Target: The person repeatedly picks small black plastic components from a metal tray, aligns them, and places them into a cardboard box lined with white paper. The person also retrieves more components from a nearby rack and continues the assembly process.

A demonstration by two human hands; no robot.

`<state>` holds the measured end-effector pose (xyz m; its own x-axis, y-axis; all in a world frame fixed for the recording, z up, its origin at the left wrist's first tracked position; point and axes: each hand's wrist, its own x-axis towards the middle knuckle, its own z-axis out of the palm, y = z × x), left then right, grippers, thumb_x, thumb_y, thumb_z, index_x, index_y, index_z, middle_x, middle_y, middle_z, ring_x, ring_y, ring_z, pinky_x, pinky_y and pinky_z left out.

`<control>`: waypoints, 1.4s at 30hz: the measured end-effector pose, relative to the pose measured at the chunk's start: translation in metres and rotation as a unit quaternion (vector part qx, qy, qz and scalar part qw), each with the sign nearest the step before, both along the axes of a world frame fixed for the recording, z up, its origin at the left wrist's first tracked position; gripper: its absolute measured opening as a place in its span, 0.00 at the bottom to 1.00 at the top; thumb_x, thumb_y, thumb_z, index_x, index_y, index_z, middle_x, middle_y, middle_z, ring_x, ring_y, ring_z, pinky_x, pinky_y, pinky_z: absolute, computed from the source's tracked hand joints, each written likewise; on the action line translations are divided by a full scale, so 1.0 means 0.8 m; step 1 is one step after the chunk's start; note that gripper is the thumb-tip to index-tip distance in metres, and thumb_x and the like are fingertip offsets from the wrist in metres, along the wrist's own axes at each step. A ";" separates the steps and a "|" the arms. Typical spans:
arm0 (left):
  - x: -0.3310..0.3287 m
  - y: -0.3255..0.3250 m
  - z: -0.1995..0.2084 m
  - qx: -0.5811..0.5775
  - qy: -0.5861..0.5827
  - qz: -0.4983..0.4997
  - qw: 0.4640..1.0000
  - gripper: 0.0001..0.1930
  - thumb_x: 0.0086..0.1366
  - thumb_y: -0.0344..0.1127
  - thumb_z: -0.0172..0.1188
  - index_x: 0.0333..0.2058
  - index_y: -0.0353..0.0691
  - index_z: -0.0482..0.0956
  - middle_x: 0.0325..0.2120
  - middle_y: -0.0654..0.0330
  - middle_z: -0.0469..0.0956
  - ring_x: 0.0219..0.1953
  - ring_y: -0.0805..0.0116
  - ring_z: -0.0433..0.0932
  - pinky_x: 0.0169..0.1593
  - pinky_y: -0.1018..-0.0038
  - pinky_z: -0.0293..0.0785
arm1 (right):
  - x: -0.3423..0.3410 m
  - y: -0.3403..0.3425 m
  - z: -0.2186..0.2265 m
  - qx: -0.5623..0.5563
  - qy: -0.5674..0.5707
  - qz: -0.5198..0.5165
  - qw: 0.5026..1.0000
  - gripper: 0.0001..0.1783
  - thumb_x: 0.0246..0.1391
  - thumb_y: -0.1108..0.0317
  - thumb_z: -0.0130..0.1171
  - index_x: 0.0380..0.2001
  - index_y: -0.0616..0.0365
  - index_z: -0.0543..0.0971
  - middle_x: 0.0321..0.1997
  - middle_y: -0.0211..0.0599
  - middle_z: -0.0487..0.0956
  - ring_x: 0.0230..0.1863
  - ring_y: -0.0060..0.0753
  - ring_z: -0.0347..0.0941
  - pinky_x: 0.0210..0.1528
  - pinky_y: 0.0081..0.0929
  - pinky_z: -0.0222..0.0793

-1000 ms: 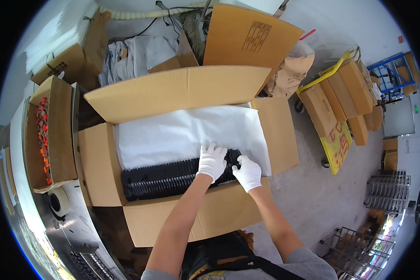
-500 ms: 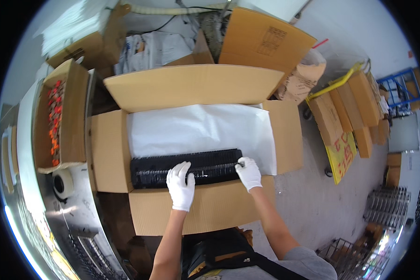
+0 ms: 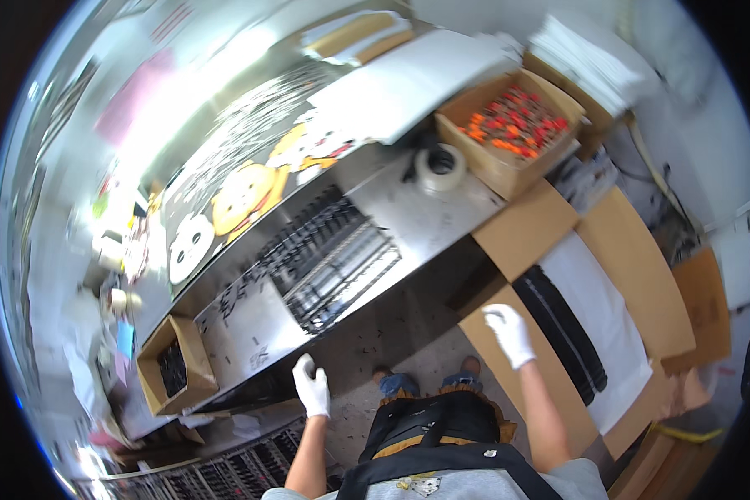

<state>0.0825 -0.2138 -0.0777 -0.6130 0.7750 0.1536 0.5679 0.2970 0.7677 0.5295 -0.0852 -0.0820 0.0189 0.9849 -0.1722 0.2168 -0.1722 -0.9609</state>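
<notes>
Table: metal-topped, runs diagonally from lower left to upper right; bare steel (image 3: 442, 218) shows near the tape.
Carton: open corrugated cardboard carton (image 3: 633, 258) at right, flaps folded outward, one corner flap next to the table end.
Printed sheet: cartoon-printed sheet (image 3: 250, 196) along the table's far side, panda and yellow figures.
Liner: white liner sheet (image 3: 604, 308) inside the carton, bare on the far side.
Black parts: row of black ribbed parts (image 3: 561, 333) lying on the liner, along the carton side nearest the person; neither hand touches it.
Parts box: cardboard box (image 3: 485, 164) at the table's upper right end, holding red and orange pieces (image 3: 521, 121).
Rack: black slotted rack (image 3: 329, 262) mid-table.
Small box: small cardboard box (image 3: 196, 382) at lower left, dark pieces inside.
Right hand: white-gloved right hand (image 3: 510, 333) above the near flap, beside the black row; grip loose, fingers extended, nothing seen in it.
Left hand: white-gloved left hand (image 3: 312, 388) near the table's front edge, fingers bent; blurred, cannot tell whether grip holds anything.
Tape: roll of tape (image 3: 436, 180) beside the parts box.
</notes>
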 end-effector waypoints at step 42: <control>-0.166 0.169 -0.041 -0.150 -0.448 -0.119 0.873 0.19 0.59 0.38 0.62 0.43 0.29 0.76 0.32 0.55 0.79 0.32 0.65 0.77 0.39 0.70 0.76 | -0.501 0.060 0.052 -0.477 0.113 0.308 0.815 0.16 0.63 0.61 0.54 0.46 0.60 0.79 0.43 0.35 0.82 0.41 0.30 0.81 0.43 0.31 0.79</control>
